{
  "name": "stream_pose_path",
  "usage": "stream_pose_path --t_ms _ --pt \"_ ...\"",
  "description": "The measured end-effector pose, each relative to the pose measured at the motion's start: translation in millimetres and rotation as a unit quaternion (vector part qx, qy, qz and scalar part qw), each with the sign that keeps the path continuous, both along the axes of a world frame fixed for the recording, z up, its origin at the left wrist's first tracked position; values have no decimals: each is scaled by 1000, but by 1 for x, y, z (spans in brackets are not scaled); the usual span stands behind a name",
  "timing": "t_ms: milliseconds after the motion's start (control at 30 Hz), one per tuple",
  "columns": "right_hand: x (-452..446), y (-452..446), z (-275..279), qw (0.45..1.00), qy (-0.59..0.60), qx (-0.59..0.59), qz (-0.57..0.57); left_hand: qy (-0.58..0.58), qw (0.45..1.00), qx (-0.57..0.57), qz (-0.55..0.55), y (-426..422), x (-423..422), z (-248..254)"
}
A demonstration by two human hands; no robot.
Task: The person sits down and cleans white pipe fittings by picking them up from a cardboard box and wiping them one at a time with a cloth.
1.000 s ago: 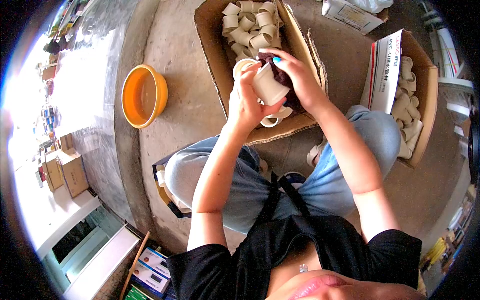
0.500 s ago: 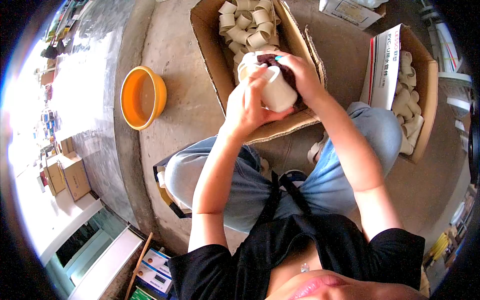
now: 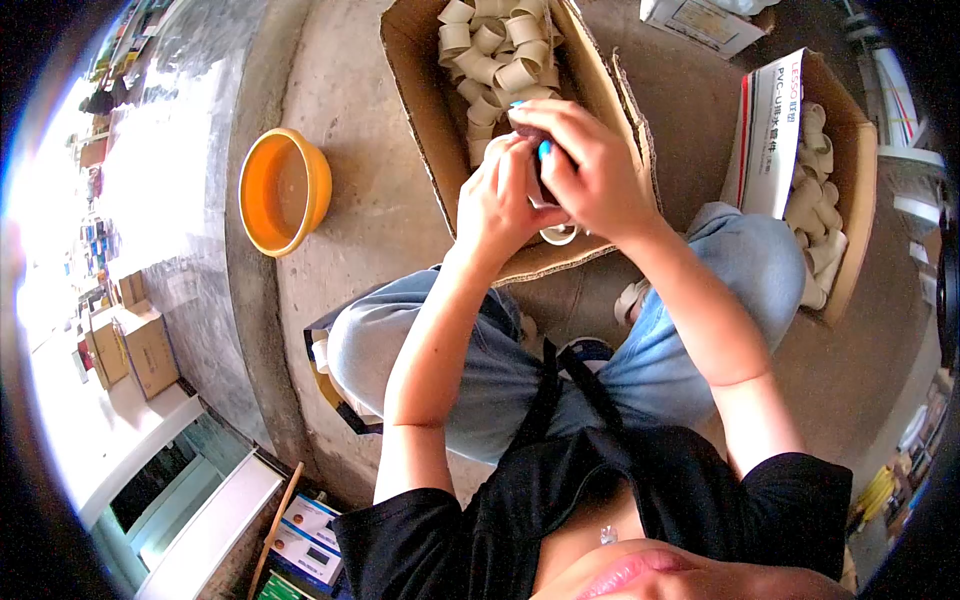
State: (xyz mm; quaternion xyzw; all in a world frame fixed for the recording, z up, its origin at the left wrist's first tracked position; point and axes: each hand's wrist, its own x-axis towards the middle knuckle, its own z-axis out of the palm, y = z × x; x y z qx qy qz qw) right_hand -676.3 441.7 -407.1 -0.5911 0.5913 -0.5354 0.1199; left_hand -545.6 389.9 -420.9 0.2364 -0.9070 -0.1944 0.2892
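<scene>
Over the near part of an open cardboard box [image 3: 424, 125], both my hands close around a white PVC pipe fitting. My left hand [image 3: 497, 205] grips the fitting from the left, fingers wrapped over it. A round open end of the pipe fitting [image 3: 560, 235] shows below the hands, while its body is mostly hidden. My right hand [image 3: 592, 165] presses a dark cloth [image 3: 527, 126] against the fitting; only small parts of the cloth peek out between the fingers. Beige pipe fittings [image 3: 487, 70] lie piled in the box under and beyond the hands.
To the left, an orange basin [image 3: 318, 190] stands on the concrete floor. A second carton [image 3: 850, 200] of fittings is at the right, beside my knee. Another box [image 3: 700, 28] sits at the far right. Beside my left leg is a small container [image 3: 345, 405].
The pipe fitting has turned and dropped lower between the hands, now mostly covered. My right hand has moved left over it with the cloth, closer to my left hand.
</scene>
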Motion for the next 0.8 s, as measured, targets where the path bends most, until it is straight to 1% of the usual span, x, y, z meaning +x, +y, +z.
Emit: stream_pose_path --t_ms 33,67,100,133,167,200,300,333,367,433,533,633,667,767,800 --pt "-3 -4 -5 997 -83 7 -4 7 999 -32 -8 0 1 0" --pt "-11 -6 -12 973 -214 59 60 43 998 -50 -25 0 0 3" --pt "-19 -8 -16 926 -341 110 123 77 994 -67 -42 0 0 6" --pt "-19 -12 -22 877 -439 113 157 101 991 -69 -56 3 -3 8" --pt "-23 -9 -26 867 -447 154 157 125 987 -72 -70 6 -5 11" --pt "-22 -10 -20 875 -436 137 160 129 987 -78 -64 7 -4 14" --pt "-17 -9 0 893 -419 73 147 168 971 -165 -38 3 -5 12" --pt "-17 -9 3 899 -414 48 137 133 973 -183 41 7 -2 16" --pt "-18 -11 2 903 -409 13 131 104 975 -178 89 8 0 21" --pt "-22 -11 7 909 -395 31 128 91 980 -154 88 2 2 19" --pt "-25 -11 2 891 -423 70 150 93 987 -123 44 3 -1 13" --pt "-33 -8 0 916 -362 73 157 70 991 -108 30 6 -1 16" --pt "-34 -5 2 932 -331 56 136 61 993 -104 19 6 0 17" --pt "-31 0 6 947 -313 71 16 39 998 16 38 0 -1 21" --pt "-29 -3 5 954 -297 11 -27 38 998 47 12 -3 -2 21"
